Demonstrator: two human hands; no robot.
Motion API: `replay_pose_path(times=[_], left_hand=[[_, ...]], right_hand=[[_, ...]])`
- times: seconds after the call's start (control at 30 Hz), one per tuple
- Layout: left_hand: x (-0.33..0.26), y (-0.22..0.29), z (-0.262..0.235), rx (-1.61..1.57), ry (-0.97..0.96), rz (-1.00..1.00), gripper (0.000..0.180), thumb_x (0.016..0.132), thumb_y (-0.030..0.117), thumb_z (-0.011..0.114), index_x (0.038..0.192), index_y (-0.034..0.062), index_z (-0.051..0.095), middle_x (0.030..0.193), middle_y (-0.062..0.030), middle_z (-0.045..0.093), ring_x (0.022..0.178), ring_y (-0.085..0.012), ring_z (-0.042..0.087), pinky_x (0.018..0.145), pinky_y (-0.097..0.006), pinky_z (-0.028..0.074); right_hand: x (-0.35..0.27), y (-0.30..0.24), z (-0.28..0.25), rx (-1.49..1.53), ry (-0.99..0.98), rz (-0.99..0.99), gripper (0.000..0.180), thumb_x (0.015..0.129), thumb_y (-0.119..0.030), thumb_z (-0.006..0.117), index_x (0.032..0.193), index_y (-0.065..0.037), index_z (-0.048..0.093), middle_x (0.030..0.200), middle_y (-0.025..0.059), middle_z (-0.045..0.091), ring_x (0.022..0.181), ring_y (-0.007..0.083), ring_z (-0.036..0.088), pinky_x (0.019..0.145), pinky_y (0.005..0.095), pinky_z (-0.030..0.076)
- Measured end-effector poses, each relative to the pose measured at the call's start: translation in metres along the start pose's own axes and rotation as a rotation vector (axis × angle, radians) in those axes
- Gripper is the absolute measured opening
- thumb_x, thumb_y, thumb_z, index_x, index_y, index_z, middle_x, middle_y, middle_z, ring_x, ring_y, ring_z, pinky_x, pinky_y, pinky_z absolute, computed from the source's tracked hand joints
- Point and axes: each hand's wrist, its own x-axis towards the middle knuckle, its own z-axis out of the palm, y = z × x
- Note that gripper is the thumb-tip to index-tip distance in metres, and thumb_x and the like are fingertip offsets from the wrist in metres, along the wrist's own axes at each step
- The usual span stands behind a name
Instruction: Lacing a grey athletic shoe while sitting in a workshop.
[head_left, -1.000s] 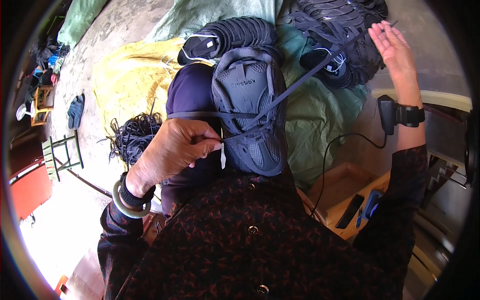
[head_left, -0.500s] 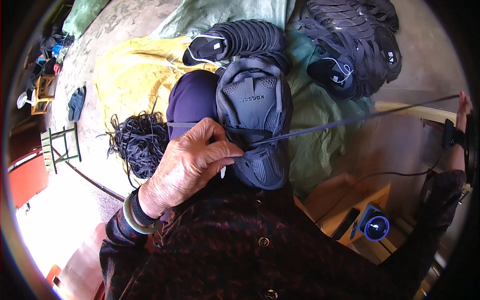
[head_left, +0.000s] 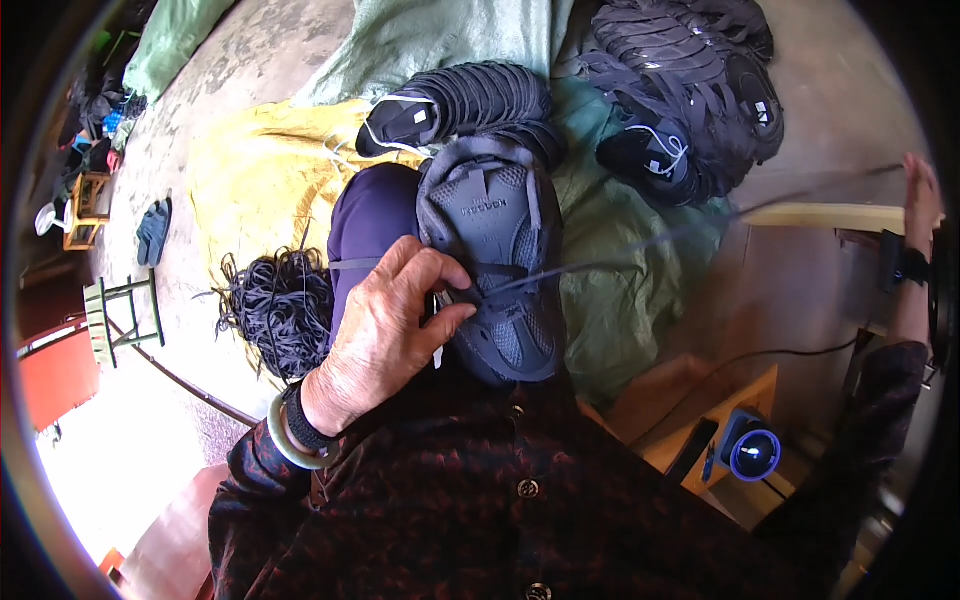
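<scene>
We list, near to far: one dark grey shoe (head_left: 490, 215) on the lap, probably light and soft, best held by its firmer toe; left hand (head_left: 395, 325) at its left side, thumb and forefinger slightly parted, pinch unclear; one supple lace (head_left: 660, 238), its end between fingertips of the right hand (head_left: 920, 200), far right.

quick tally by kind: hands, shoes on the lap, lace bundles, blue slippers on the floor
Left hand and right hand: 2
Shoe: 1
Lace bundle: 1
Slippers: 2
Total: 6
</scene>
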Motion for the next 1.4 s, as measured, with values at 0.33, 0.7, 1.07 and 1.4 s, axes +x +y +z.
replay_pose_path(times=[0.33,0.7,1.07,1.4], left_hand=[[-0.012,-0.004,0.01,0.157,0.269,0.012,0.034,0.076,-0.008,0.078,0.103,0.0056,0.062,0.11,-0.0083,0.052,0.072,-0.0125,0.05,0.065,-0.026,0.047],[-0.017,0.005,0.004,0.138,0.22,0.09,0.024,0.08,-0.004,0.078,0.098,0.0045,0.064,0.098,-0.0069,0.06,0.065,-0.0154,0.056,0.059,-0.028,0.049],[-0.012,0.002,0.019,0.092,0.181,0.008,0.021,0.079,0.001,0.083,0.091,0.0058,0.067,0.085,-0.0026,0.058,0.067,-0.0119,0.055,0.06,-0.027,0.047],[-0.008,-0.006,0.022,-0.056,0.172,-0.043,0.019,0.079,-0.003,0.082,0.088,0.0045,0.067,0.084,-0.0011,0.058,0.072,-0.0096,0.058,0.065,-0.025,0.049]], right_hand=[[-0.358,-0.184,0.335,0.412,-0.666,0.222,0.016,0.1,-0.016,0.065,0.106,-0.003,0.071,0.096,0.0012,0.07,0.075,0.0051,0.058,0.072,0.0223,0.05],[-0.447,-0.251,0.399,0.396,-0.888,-0.158,0.013,0.088,0.004,0.073,0.099,-0.004,0.072,0.09,0.0029,0.062,0.078,0.012,0.061,0.068,0.026,0.049],[-0.453,-0.251,0.39,0.362,-0.904,-0.246,0.012,0.085,0.001,0.076,0.096,-0.004,0.072,0.092,0.0049,0.062,0.083,0.0188,0.066,0.071,0.0321,0.052],[-0.453,-0.25,0.396,0.33,-0.984,-0.281,0.013,0.087,0.004,0.071,0.097,-0.003,0.069,0.092,0.0062,0.06,0.084,0.0216,0.066,0.073,0.0341,0.053]])
